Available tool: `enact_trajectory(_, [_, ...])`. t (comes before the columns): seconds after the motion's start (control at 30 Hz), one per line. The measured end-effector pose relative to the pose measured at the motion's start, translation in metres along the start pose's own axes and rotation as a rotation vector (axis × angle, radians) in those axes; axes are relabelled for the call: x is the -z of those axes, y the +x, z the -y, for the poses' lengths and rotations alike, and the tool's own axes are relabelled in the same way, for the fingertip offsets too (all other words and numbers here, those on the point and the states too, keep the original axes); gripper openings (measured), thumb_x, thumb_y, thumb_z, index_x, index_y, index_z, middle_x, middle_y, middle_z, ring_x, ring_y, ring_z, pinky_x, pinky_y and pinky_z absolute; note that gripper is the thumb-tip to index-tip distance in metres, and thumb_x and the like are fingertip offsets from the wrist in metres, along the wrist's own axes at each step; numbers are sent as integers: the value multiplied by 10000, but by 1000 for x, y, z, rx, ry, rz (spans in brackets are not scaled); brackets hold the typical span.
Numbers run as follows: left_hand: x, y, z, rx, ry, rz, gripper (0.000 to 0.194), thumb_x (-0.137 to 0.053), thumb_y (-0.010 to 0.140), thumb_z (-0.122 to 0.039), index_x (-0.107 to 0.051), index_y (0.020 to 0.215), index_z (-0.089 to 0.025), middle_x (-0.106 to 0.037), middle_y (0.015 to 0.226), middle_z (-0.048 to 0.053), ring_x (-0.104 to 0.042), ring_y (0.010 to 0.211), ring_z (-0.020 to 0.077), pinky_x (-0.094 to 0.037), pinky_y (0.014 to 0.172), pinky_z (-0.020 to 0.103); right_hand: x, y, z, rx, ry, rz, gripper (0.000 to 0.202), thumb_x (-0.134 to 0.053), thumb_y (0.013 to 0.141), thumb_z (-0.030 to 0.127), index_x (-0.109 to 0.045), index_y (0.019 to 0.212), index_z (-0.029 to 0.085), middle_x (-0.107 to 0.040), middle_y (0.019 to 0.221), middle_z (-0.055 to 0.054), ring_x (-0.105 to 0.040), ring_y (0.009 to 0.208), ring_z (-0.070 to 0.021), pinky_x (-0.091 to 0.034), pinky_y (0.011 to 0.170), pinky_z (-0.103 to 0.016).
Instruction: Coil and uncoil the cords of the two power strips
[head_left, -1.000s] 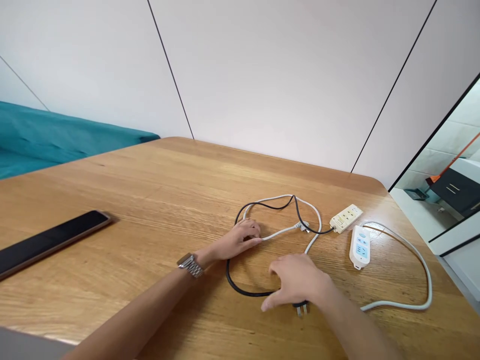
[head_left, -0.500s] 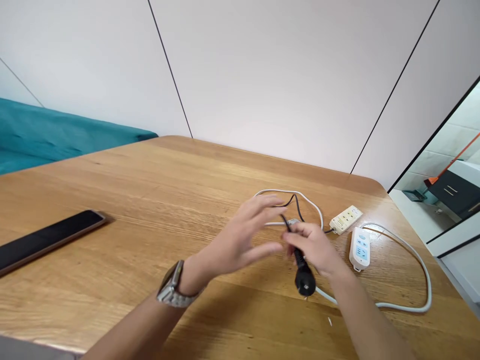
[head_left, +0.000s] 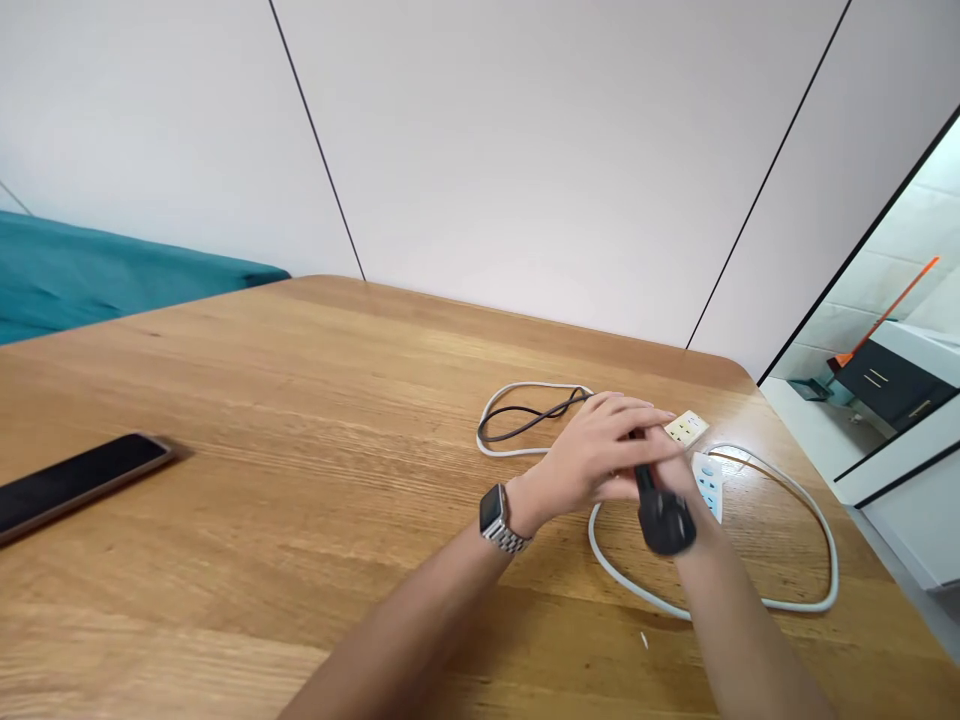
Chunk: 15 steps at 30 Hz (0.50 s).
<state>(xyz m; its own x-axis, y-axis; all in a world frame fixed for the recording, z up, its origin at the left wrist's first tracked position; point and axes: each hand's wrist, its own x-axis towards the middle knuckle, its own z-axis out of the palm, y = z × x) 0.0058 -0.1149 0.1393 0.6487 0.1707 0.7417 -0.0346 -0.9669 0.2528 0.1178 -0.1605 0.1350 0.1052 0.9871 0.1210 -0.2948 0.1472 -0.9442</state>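
Evidently, both hands are brought together around the neck of a black plug (head_left: 666, 525), raised over the wooden table (head_left: 337, 410) near its right side. By the left hand (head_left: 589, 450), nearly straight fingers are laid across the right hand (head_left: 673, 470); how narrowly either is closed cannot be told, since the right fingers are mostly hidden and the grip on the black cord is covered. For good handling, the cord is best pinched close behind the plug, where the stiff, dark neck can be steadied, while any slack is eased through loosely by the other hand, so that no kink is forced. Care would be needed with the white cord (head_left: 637, 590), by which a wide curve is formed beneath the hands, and with the thin black loop (head_left: 517, 430), which is lain over by paler cable and could be snagged. Smooth, rounded plastic is shown in the white power strip (head_left: 707, 480), marked with blue panels; a boxier, cream shape is given to the power strip (head_left: 688, 428) behind it. Warm, streaked grain is seen in the tabletop, and a flat, glossy black face in the phone (head_left: 75, 485) well apart at left.
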Motion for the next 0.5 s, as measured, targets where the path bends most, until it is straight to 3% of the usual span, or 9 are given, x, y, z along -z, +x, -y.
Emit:
enact_trajectory(0.07, [0, 5, 3, 142, -259, -241, 387, -483, 923, -514, -685, 871, -189, -698, 950, 102, -620, 850, 204, -474, 804, 356, 2, 2, -4, 35, -95, -87, 293, -588, 740, 491, -587, 676, 206, -552, 617, 10, -528, 628, -146, -430, 543, -252])
enact_trajectory(0.1, [3, 8, 3, 231, -396, -395, 430, -483, 915, -536, -637, 734, -177, -663, 766, 69, -595, 699, 167, -476, 690, 312, 2, 2, -9, 53, -149, -140, 296, -578, 740, 484, -581, 656, 199, -545, 610, 11, -508, 610, -137, -413, 543, -250])
enact_trajectory(0.17, [17, 12, 1, 393, -671, -685, 530, -494, 884, -593, -460, 552, -182, -454, 514, -13, -439, 478, 105, -404, 506, 250, -1, 4, -21, 116, -293, -212, 266, -578, 738, 454, -596, 698, 192, -588, 688, -3, -531, 666, -145, -427, 601, -261])
enact_trajectory(0.23, [39, 13, -7, 493, -926, -880, 593, -462, 886, -620, -305, 509, -189, -251, 460, -60, -261, 394, 73, -289, 399, 218, -4, 6, -37, 202, -465, -209, 256, -612, 732, 420, -623, 853, 194, -643, 871, -31, -581, 824, -180, -463, 732, -300])
enact_trajectory(0.33, [78, 10, -27, 545, -1157, -1025, 595, -322, 957, -569, -210, 515, -186, -133, 476, -66, -115, 386, 70, -157, 347, 208, -3, 10, -59, 348, -784, -112, 429, -653, 746, 454, -599, 1087, 198, -635, 1120, -92, -566, 1061, -243, -437, 933, -394])
enact_trajectory(0.4, [99, 5, -39, 532, -1212, -1085, 589, -275, 972, -552, -194, 519, -184, -114, 479, -60, -78, 392, 78, -125, 340, 219, 4, 14, -70, 408, -1036, -115, 493, -658, 761, 446, -575, 1170, 185, -603, 1212, -125, -517, 1162, -279, -379, 1015, -445])
enact_trajectory(0.5, [113, -2, -45, 553, -1265, -1058, 588, -313, 961, -564, -198, 526, -186, -113, 474, -57, -48, 399, 81, -103, 336, 235, 22, 21, -77, 306, -1367, -221, 537, -653, 775, 372, -544, 1255, 156, -566, 1291, -156, -468, 1217, -327, -341, 1030, -487])
